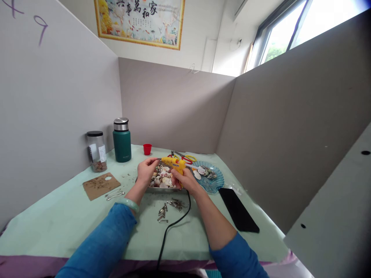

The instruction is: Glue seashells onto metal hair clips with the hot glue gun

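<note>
My right hand (183, 179) is wrapped round the handle of a yellow hot glue gun (174, 163), its nozzle pointing left and a pale glue stick (191, 166) coming out of the back. Close to the nozzle tip, my left hand (147, 170) is closed in a pinch; whatever sits between its fingertips is too small to make out. Beneath both hands lies a metal tray (165, 190) full of seashells (165, 180). A black cord (174, 224) runs from the glue gun toward me. Small metal pin backs (162, 212) lie in piles in front of the tray.
On the left stand a green thermos (122, 144) and a black-lidded jar (97, 152), with a brown board (101, 186) and safety pins (115, 194) nearer. A red cup (147, 149) and scissors (188, 158) are behind. Right are a blue plate (216, 187) with shells and a black slab (239, 210).
</note>
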Demonstrator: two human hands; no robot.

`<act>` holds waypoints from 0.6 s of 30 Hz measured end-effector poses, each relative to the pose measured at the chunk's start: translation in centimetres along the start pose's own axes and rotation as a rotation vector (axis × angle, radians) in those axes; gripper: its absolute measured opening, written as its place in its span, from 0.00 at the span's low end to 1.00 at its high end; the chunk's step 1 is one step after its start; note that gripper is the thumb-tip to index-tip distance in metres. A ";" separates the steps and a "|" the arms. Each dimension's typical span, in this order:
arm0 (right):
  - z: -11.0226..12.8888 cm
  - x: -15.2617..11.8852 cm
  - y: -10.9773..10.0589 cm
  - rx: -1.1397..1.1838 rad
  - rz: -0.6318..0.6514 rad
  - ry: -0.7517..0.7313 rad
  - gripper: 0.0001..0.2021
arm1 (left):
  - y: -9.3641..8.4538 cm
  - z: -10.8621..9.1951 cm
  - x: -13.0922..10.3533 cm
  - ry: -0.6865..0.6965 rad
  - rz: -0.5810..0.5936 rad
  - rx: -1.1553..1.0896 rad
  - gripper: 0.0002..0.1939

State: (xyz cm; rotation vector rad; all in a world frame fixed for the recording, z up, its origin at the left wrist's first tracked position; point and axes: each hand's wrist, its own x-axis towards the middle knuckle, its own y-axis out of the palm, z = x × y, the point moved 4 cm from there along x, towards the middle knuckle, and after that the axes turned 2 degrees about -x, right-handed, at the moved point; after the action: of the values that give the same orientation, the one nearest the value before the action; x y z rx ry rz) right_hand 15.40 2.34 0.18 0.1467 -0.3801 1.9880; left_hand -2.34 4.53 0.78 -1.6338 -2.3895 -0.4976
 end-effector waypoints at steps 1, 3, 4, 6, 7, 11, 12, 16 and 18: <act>0.0 0.0 0.0 0.005 0.003 -0.003 0.23 | 0.0 0.0 0.0 0.001 0.000 -0.001 0.19; 0.1 0.0 0.0 0.015 0.000 -0.009 0.23 | 0.0 0.0 0.0 0.001 0.001 -0.005 0.19; 0.1 0.0 -0.1 0.017 -0.008 -0.010 0.23 | 0.0 0.0 0.1 0.001 -0.001 -0.008 0.19; 0.1 0.0 -0.1 0.014 -0.020 -0.008 0.23 | 0.0 0.1 0.1 0.000 -0.005 -0.010 0.19; 0.2 0.0 -0.1 0.008 -0.022 -0.007 0.23 | 0.0 0.1 0.1 0.002 -0.006 -0.008 0.19; 0.1 0.0 0.0 -0.014 0.001 -0.001 0.23 | 0.0 0.1 0.1 0.014 -0.004 0.004 0.18; 0.1 0.0 0.0 -0.018 0.005 0.002 0.23 | 0.0 0.1 0.1 0.016 -0.003 0.007 0.18; 0.2 -0.1 0.0 -0.010 -0.003 0.001 0.23 | 0.0 0.0 0.0 0.002 -0.008 0.010 0.17; 0.3 -0.1 0.0 -0.004 -0.008 -0.006 0.23 | -0.1 0.0 0.0 -0.006 -0.016 0.010 0.18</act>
State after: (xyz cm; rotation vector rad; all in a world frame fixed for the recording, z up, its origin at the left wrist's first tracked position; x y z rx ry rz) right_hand 15.46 2.17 0.46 0.1513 -0.3870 1.9794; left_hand -2.42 4.49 0.82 -1.6160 -2.4072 -0.4826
